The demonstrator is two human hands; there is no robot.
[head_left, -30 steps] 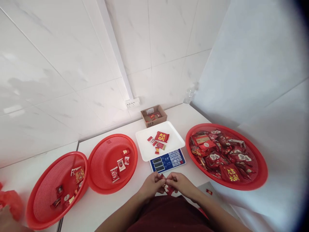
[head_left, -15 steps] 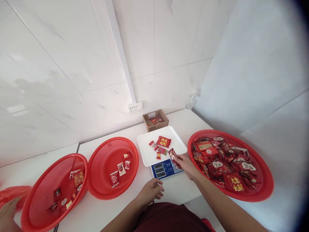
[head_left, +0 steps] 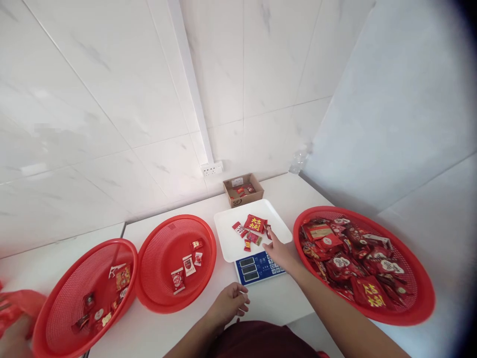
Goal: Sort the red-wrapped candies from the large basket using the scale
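My right hand (head_left: 280, 250) reaches over the blue keypad of a scale (head_left: 250, 268) onto its white tray (head_left: 227, 247). Its fingertips pinch a small dark red sweet packet (head_left: 267, 230) at the tray's right side. Several other red packets (head_left: 254, 223) lie in the middle of the tray. My left hand (head_left: 229, 303) rests on the white table near my body, fingers loosely curled and apart, with nothing in it. A wide red basket (head_left: 425, 301) heaped with red sweet packets (head_left: 346, 253) stands just right of my right arm.
A red mesh basket (head_left: 208, 233) left of the scale holds three packets (head_left: 188, 263). A further red basket (head_left: 48, 318) holds several. At the bottom left another person's hand (head_left: 13, 340) holds red plastic (head_left: 20, 301). A cardboard box (head_left: 243, 189) stands by the tiled wall.
My hands, together on a packet a second ago, have parted. The right hand carried the packet forward onto the scale tray. The left hand stayed near my body.
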